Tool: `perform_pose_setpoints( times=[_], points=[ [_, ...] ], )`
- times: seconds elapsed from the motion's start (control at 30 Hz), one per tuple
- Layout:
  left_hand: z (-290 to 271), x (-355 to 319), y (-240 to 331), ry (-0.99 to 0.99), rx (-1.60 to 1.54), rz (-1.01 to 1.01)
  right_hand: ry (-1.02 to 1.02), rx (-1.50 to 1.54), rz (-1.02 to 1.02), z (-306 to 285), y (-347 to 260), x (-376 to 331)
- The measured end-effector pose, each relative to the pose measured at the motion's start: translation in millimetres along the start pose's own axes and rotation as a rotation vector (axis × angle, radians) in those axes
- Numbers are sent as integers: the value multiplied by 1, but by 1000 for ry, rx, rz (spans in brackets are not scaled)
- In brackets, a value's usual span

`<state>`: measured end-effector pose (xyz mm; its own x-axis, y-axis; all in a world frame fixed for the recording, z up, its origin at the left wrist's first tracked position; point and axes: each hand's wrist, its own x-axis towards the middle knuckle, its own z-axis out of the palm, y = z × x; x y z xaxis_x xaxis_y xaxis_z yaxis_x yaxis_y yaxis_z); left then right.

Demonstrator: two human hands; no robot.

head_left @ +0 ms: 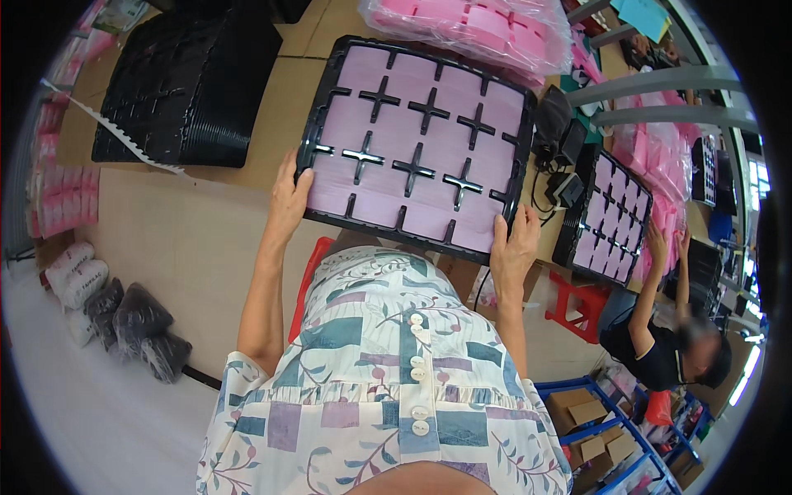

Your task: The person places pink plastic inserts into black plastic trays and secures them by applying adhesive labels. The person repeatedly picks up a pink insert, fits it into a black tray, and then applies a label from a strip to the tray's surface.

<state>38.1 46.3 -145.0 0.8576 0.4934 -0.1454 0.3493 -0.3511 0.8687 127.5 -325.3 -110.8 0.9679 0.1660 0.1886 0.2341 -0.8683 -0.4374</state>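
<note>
9 o'clock: pink packets [70,198], hung in rows; below them, white sacks [87,283]. Towards 8: dark plastic bags [140,318] on the floor. 2: grey metal rails [660,81]. Between 3 and 4: red stool [587,307]; beyond, co-worker [648,355], dark top. Towards 5: blue rack [565,387], open cardboard boxes [575,411].

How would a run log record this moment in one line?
left hand: holds black tray, left side | right hand: holds black tray, right side
</note>
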Motion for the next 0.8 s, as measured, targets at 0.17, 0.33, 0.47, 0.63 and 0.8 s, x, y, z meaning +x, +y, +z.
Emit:
perform_pose_setpoints(
  times=[0.17,0.33,0.47,0.63,0.8],
  points=[
    [-4,-12,-5,33,34,71,161,74,-136,-35,-25,-2],
    [-9,-55,47,172,47,147,34,485,302,-62,-8,-27],
    [65,-59,114,-233,-407,120,252,376,362,-84,101,-50],
    [233,-37,206,-567,-118,363,375,2,521,-122,292,-68],
    [367,-30,182,-766,21,607,343,-179,573,-149,386,-66]
  ],
)
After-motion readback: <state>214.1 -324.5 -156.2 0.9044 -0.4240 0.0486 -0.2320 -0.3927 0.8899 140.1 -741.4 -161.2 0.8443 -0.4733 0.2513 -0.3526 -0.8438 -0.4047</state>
